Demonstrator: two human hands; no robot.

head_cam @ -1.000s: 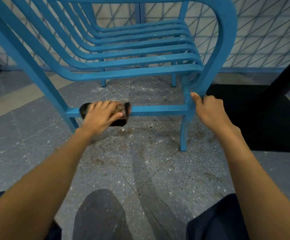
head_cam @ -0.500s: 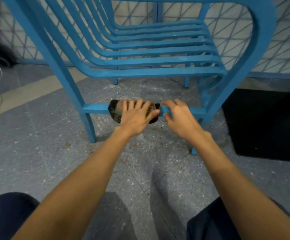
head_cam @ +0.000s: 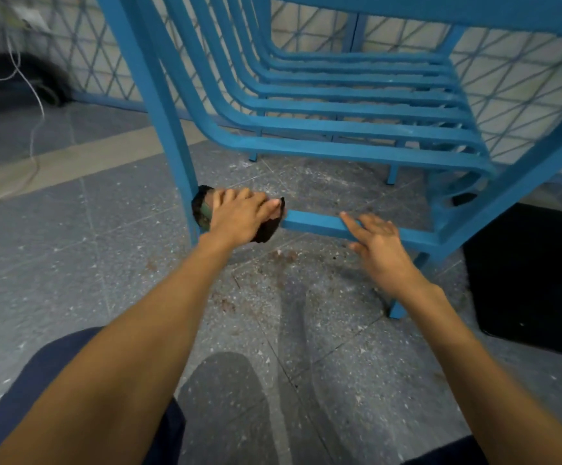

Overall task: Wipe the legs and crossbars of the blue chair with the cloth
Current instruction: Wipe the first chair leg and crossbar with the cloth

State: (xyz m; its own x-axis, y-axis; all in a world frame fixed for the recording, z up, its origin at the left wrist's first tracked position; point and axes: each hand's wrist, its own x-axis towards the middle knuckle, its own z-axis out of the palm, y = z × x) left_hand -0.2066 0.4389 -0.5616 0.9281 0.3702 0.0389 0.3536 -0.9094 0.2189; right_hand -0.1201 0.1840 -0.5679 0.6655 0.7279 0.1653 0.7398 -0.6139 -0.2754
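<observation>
Grey speckled floor tiles [head_cam: 71,263] with rusty smears lie under me, and a lattice-patterned wall [head_cam: 507,95] stands behind. A white cable [head_cam: 33,95] trails on the far left, well away from my grip.

Just left of the grip, the left leg [head_cam: 168,129] of the blue chair [head_cam: 340,142] rises, leaning a little. My left hand [head_cam: 239,218] is wrapped over the cloth [head_cam: 202,209], fingers curled down across it and thumb on the near side. The cloth is a dark, grubby wad with a greenish patch, and I am pressing it on the left end of the front crossbar [head_cam: 316,223], touching that leg.

From the grip the crossbar's long axis runs off to the right, dipping slightly toward the right leg [head_cam: 403,307]. Its paint looks scuffed and dusty.

My right hand [head_cam: 380,243] rests on that bar to the right of the cloth, fingers straight and holding nothing. The left hand is the one on the job. I judge that a stroke rightward would meet the right hand, so that hand should clear, or the cloth should turn up the leg.

Far right of the grip lies a black mat [head_cam: 534,280].
</observation>
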